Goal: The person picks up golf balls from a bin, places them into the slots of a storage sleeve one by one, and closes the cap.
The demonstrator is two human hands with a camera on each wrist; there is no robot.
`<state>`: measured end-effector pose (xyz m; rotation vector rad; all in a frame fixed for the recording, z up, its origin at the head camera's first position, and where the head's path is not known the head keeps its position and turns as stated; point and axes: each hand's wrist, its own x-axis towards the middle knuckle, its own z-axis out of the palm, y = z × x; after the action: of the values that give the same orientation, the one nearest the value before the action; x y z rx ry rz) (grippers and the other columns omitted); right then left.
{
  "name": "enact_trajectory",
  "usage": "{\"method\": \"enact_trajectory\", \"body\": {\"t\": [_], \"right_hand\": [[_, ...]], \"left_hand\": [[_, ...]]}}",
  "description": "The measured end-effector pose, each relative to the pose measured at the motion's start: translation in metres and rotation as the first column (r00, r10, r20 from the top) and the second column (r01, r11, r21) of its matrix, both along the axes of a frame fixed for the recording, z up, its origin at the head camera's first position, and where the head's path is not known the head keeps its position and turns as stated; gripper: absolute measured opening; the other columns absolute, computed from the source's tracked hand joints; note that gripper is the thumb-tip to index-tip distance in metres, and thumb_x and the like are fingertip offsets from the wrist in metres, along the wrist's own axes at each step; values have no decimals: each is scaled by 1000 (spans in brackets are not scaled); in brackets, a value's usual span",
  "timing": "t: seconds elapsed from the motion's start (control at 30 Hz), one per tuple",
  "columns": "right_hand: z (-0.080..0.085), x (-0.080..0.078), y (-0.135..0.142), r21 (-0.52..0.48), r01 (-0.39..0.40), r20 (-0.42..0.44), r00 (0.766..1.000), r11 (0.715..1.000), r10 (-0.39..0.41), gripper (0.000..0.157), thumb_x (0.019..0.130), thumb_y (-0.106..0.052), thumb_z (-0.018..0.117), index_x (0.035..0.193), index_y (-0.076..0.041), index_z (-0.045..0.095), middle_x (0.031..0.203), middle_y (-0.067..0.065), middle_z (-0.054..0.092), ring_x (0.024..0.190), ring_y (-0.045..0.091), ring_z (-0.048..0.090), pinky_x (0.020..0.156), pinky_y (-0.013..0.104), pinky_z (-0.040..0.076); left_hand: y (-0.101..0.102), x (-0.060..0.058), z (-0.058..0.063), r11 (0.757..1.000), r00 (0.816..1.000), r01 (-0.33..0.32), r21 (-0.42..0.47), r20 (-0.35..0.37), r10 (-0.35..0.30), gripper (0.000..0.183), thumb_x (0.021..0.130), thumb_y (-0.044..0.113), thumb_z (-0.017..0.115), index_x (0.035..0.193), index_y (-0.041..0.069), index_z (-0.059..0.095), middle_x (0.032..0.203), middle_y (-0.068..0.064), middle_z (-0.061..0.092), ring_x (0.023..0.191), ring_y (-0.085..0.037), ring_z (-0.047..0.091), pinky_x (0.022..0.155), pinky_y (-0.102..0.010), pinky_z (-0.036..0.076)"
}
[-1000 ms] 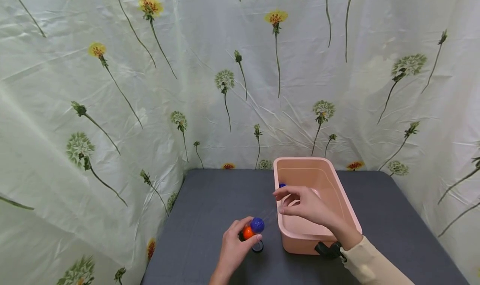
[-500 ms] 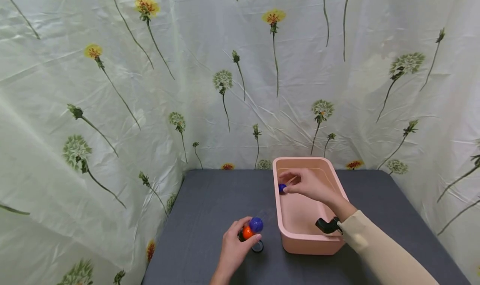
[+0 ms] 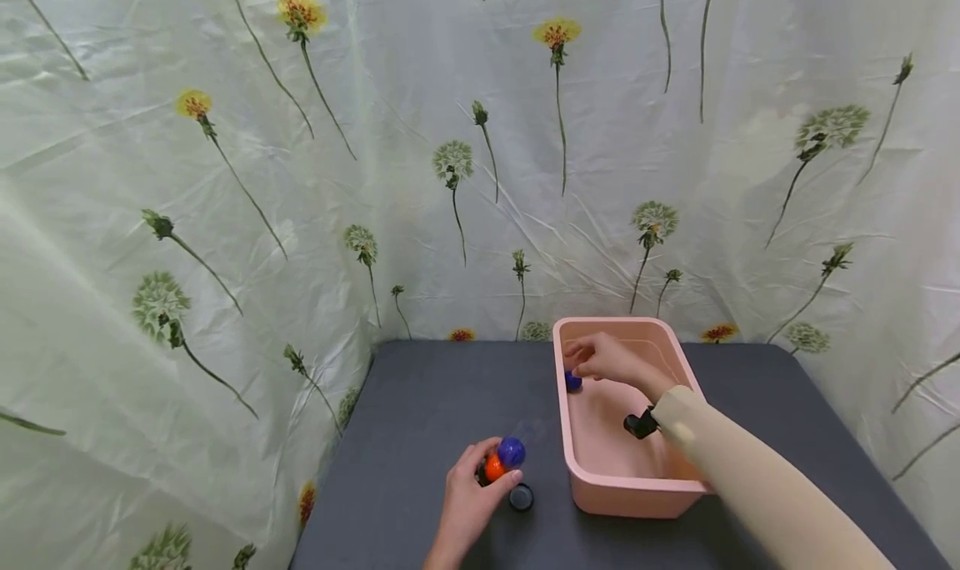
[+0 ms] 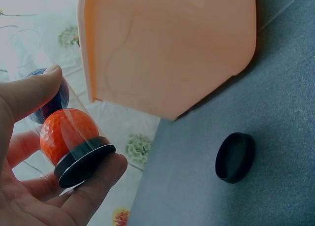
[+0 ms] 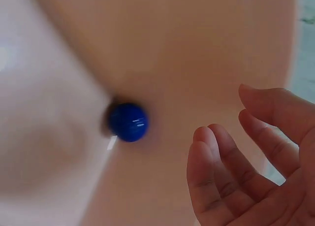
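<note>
My left hand (image 3: 472,495) grips a clear plastic tube (image 4: 81,113) with a black cap on its lower end. Inside it an orange golf ball (image 4: 69,132) sits against the cap, with a blue ball (image 3: 512,452) above it. My right hand (image 3: 609,358) is inside the pink bin (image 3: 630,497), fingers loosely bent and holding nothing. Just short of those fingers, a blue ball (image 5: 128,122) lies in the bin's corner by the left wall, apart from them in the right wrist view.
A loose black cap (image 4: 235,157) lies on the dark grey table (image 3: 442,387) by my left hand, left of the bin. Behind the table hangs a flower-print curtain (image 3: 420,178).
My right hand has moved from over the bin's left rim forward and down into the bin, towards the blue ball. The left hand keeps holding the tube in place.
</note>
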<state>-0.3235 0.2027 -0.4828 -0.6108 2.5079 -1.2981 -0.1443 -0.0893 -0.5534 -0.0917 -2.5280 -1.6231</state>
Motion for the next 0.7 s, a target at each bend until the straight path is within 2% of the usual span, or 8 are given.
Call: {"method": "enact_trajectory", "body": {"t": [0.13,0.27,0.4,0.53,0.63,0.7], "right_hand": [[-15,-12,3,47,-1,7,1000,999,1,34,88,3,70,122,7,65,108,27,68,76,26,65,65,51,55],[-27,-17,3,88,2,58,998,996,-7,34,88,3,70,122,8,66,99,22,70,70,28,63,65,53,55],[-36,-20,3,105,7,127,992,994,-21,36,88,4,70,124,7,65,92,20,69,63,26,59,61,48,54],[-43,-21,3,105,-9,190,982,994,-11,42,87,7,68,129,6,62,76,19,63,54,23,52,56,43,50],[-46,-23,5,115,-19,208,978,993,-5,44,87,7,68,130,6,60,65,17,56,50,21,46,52,39,46],[-47,-24,5,120,-11,186,983,993,-11,41,87,7,68,127,7,62,68,14,59,49,19,47,52,37,47]], "left_hand": [[-2,-1,2,1000,1000,0,6,14,0,48,75,39,90,117,27,70,99,8,61,93,-14,58,81,-32,49],[-5,-2,2,1000,999,-5,19,50,4,48,75,41,89,117,29,70,100,8,62,94,-15,58,81,-31,50],[-8,-3,1,1000,998,-5,19,60,4,48,75,41,89,118,29,70,101,8,62,93,-16,58,80,-31,50],[-9,-4,0,1000,997,1,18,71,-2,49,76,42,88,119,28,69,102,7,62,94,-16,58,80,-31,50],[-10,-5,0,1000,997,-2,19,78,0,49,76,42,88,119,28,69,101,7,61,94,-15,57,80,-31,50],[-12,-6,1,1000,997,-8,20,76,6,49,76,41,88,119,28,69,100,7,61,93,-16,58,79,-30,50]]}}
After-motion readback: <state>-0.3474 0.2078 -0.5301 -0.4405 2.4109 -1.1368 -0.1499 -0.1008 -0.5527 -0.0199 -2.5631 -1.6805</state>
